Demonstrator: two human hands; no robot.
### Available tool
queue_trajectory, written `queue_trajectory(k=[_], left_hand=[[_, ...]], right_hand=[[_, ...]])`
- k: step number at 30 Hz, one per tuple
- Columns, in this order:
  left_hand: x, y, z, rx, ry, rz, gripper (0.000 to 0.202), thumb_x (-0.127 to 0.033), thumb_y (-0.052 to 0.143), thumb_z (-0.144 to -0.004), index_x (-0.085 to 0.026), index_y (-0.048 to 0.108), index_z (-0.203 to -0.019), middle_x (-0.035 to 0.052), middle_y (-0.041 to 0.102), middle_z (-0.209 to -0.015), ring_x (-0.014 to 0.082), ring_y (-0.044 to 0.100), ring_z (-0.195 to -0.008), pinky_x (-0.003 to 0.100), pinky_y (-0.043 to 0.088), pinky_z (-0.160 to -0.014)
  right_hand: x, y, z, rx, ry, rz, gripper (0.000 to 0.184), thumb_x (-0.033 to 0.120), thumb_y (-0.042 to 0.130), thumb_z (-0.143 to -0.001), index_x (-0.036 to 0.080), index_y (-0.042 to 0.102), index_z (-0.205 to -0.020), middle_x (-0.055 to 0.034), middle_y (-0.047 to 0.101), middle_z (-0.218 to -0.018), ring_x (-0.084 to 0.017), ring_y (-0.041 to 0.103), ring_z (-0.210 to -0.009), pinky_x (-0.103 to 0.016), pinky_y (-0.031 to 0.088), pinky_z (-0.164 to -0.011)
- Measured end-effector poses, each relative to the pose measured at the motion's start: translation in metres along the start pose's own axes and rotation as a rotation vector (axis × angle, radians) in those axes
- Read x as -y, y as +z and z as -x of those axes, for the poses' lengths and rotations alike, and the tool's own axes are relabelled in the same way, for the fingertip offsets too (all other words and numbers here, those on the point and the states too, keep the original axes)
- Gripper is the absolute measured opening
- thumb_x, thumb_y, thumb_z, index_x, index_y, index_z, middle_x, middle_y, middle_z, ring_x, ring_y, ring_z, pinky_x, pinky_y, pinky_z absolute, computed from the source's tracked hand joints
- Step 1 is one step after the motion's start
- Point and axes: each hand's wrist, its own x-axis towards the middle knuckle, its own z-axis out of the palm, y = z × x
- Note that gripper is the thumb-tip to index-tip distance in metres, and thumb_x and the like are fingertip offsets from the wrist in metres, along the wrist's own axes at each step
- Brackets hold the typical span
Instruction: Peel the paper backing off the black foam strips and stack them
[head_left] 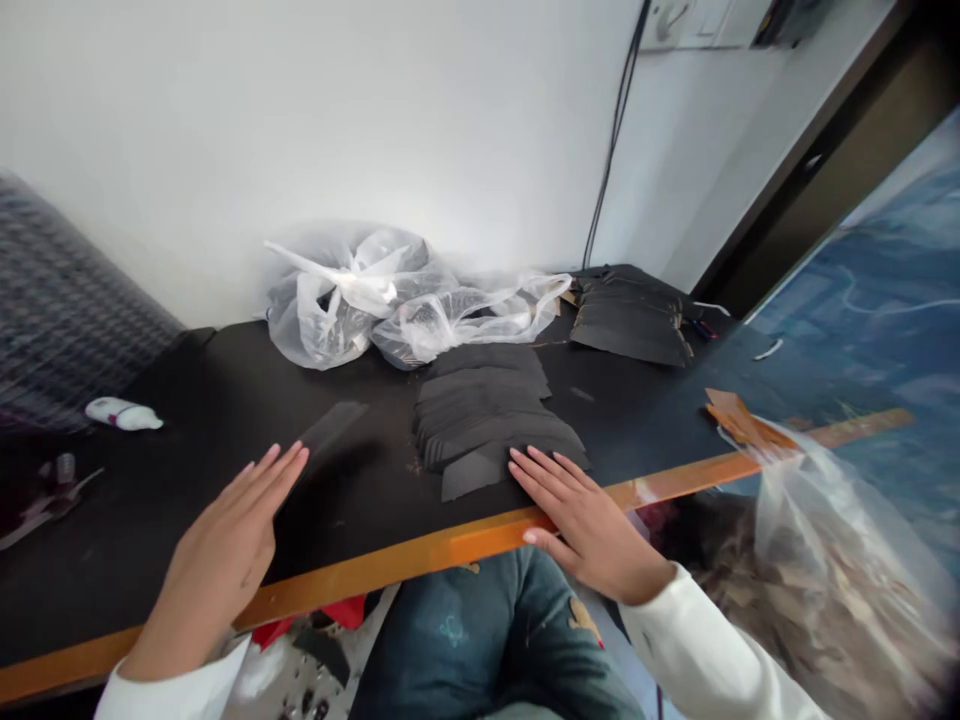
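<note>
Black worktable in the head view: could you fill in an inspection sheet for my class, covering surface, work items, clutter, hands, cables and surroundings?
Surface: black tabletop with an orange-brown front edge.
Work items: fanned stack of black pieces; a dark strip to its left.
Clutter: clear plastic bags at the back, white bottle at left, second black stack at right rear.
Hands: left hand open, fingertips at the dark strip; right hand open, fingertips at the fanned stack's near end.
Cables: dark cables hang down the wall.
Surroundings: white wall behind; scrap-filled bag at right, blurred.
</note>
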Motion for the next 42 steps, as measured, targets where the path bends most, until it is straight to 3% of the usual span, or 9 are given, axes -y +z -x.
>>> queue_trajectory(k=[4, 8, 11, 14, 17, 20, 24, 33, 42], left_hand=[[0.000, 0.027, -0.005, -0.012, -0.049, -0.097, 0.056, -0.042, 0.036, -0.098, -0.020, 0.040, -0.150, 0.0152, 0.059, -0.141, 0.0378, 0.049, -0.135, 0.060, 0.042, -0.107], [-0.057, 0.020, -0.030, -0.106, 0.021, -0.021, 0.063, -0.049, 0.043, -0.097, -0.018, 0.037, -0.151, 0.0148, 0.045, -0.153, 0.0363, 0.043, -0.141, 0.057, 0.039, -0.112], [-0.110, 0.015, -0.048, 0.023, 0.301, 0.173, 0.065, -0.044, 0.051, -0.097, -0.024, 0.030, -0.155, 0.0046, 0.038, -0.158, 0.0247, 0.044, -0.141, 0.040, 0.046, -0.110], [-0.141, 0.022, -0.055, 0.070, 0.401, 0.251, 0.070, -0.044, 0.055, -0.095, -0.023, 0.027, -0.156, 0.0043, 0.034, -0.160, 0.0238, 0.042, -0.142, 0.039, 0.047, -0.110], [-0.145, 0.032, -0.052, 0.047, 0.405, 0.243, 0.072, -0.040, 0.059, -0.093, -0.023, 0.027, -0.156, 0.0038, 0.035, -0.159, 0.0249, 0.045, -0.140, 0.040, 0.049, -0.109], [-0.138, 0.035, -0.045, -0.010, 0.404, 0.199, 0.068, -0.038, 0.058, -0.093, -0.025, 0.031, -0.154, 0.0009, 0.039, -0.157, 0.0244, 0.050, -0.136, 0.036, 0.053, -0.104], [-0.138, 0.034, -0.040, -0.063, 0.386, 0.142, 0.064, -0.036, 0.056, -0.093, -0.025, 0.035, -0.153, -0.0010, 0.039, -0.157, 0.0244, 0.053, -0.132, 0.034, 0.055, -0.101], [-0.142, 0.036, -0.046, -0.036, 0.401, 0.208, 0.061, -0.035, 0.056, -0.093, -0.022, 0.040, -0.151, 0.0047, 0.041, -0.157, 0.0275, 0.051, -0.134, 0.040, 0.050, -0.106], [-0.145, 0.031, -0.047, -0.021, 0.385, 0.299, 0.056, -0.030, 0.056, -0.091, -0.018, 0.048, -0.144, 0.0095, 0.050, -0.150, 0.0284, 0.052, -0.133, 0.042, 0.048, -0.106]], right_hand=[[0.012, -0.011, 0.016, 0.009, -0.008, -0.028, 0.074, 0.059, 0.042, -0.096, 0.019, 0.026, -0.157, -0.0108, 0.044, -0.153, -0.027, 0.042, -0.141, -0.047, 0.044, -0.110], [-0.007, -0.028, 0.015, -0.008, -0.019, -0.032, 0.068, 0.060, 0.041, -0.096, 0.023, 0.038, -0.152, -0.0095, 0.050, -0.150, -0.026, 0.047, -0.136, -0.045, 0.043, -0.110], [-0.067, -0.039, 0.004, -0.124, 0.139, 0.133, 0.054, 0.047, 0.040, -0.100, 0.023, 0.046, -0.147, -0.0092, 0.053, -0.147, -0.027, 0.042, -0.140, -0.052, 0.029, -0.119], [-0.148, -0.039, -0.008, -0.095, 0.482, 0.304, 0.055, 0.041, 0.030, -0.100, 0.014, 0.047, -0.146, -0.0156, 0.047, -0.151, -0.030, 0.037, -0.144, -0.054, 0.027, -0.118], [-0.212, -0.033, -0.014, -0.028, 0.565, 0.332, 0.057, 0.039, 0.031, -0.098, 0.008, 0.051, -0.141, -0.0234, 0.050, -0.146, -0.034, 0.046, -0.137, -0.056, 0.038, -0.110], [-0.240, -0.026, -0.010, 0.020, 0.558, 0.326, 0.055, 0.042, 0.032, -0.097, 0.012, 0.056, -0.137, -0.0201, 0.057, -0.141, -0.033, 0.053, -0.132, -0.056, 0.041, -0.107], [-0.234, -0.030, 0.010, 0.052, 0.511, 0.297, 0.055, 0.048, 0.036, -0.096, 0.016, 0.058, -0.135, -0.0185, 0.063, -0.133, -0.031, 0.059, -0.125, -0.056, 0.040, -0.109], [-0.157, -0.043, 0.074, 0.006, 0.342, 0.227, 0.044, 0.052, 0.052, -0.093, 0.024, 0.068, -0.123, -0.0115, 0.069, -0.119, -0.027, 0.066, -0.108, -0.047, 0.050, -0.099], [-0.141, -0.049, 0.061, -0.119, 0.228, 0.365, 0.029, 0.041, 0.054, -0.096, 0.024, 0.073, -0.110, -0.0045, 0.078, -0.099, -0.019, 0.074, -0.084, -0.030, 0.056, -0.072]])
